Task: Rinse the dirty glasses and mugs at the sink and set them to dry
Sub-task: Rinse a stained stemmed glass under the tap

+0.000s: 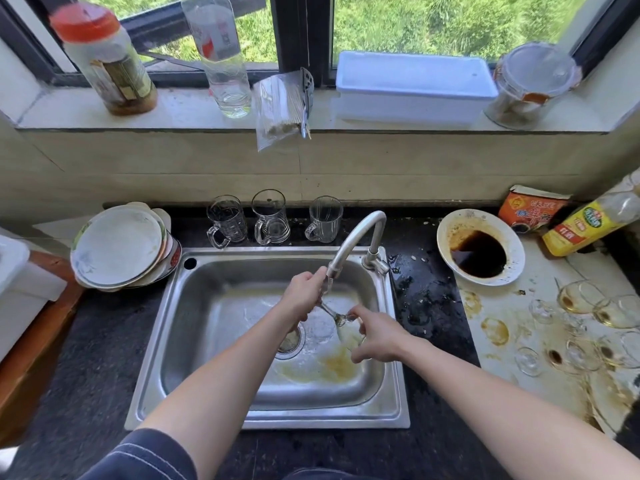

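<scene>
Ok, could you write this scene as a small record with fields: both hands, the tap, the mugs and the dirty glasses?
left hand: grips the foot end of the stemmed glass, beside the tap
right hand: holds the bowl of the same glass, over the sink
water: runs from the tap onto the glass
glass mugs: three, upright, behind the sink
dirty glasses: several, lying on the stained counter at the right
</scene>
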Demonstrator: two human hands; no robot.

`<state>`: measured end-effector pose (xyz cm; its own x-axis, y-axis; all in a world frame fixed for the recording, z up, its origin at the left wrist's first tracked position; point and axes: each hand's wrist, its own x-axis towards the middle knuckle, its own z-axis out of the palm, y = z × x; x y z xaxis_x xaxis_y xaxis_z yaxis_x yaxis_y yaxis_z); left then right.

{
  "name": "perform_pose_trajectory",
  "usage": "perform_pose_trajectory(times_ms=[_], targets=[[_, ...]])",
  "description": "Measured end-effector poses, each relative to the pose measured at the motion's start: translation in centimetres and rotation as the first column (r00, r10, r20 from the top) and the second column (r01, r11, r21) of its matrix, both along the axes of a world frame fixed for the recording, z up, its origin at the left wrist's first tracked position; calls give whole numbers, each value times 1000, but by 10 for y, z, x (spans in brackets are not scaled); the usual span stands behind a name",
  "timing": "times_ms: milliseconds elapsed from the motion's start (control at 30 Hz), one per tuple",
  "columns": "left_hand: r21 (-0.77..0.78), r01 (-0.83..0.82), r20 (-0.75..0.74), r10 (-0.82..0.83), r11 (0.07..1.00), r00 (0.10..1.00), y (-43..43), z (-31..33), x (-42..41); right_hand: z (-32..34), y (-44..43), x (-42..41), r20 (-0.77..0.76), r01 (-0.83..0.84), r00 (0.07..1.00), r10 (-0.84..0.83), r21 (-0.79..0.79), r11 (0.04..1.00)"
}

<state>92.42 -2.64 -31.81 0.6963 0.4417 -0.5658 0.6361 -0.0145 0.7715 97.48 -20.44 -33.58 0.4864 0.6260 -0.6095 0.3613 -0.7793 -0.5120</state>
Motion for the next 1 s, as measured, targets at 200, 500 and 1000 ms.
perform_pose_trajectory(times_ms=[200,500,1000], targets=[[-9,-111,-114,109,994,987,22,-25,-26,18,7,26,-108,230,972,-208,275,933],[-425,-355,-208,292,833,934,17,-55,-64,23,51,12,-188,351,935,-300,392,850],[-623,-503,-190,508,599,840,21,-59,-85,37,73,9,-307,408,898,-315,313,857]])
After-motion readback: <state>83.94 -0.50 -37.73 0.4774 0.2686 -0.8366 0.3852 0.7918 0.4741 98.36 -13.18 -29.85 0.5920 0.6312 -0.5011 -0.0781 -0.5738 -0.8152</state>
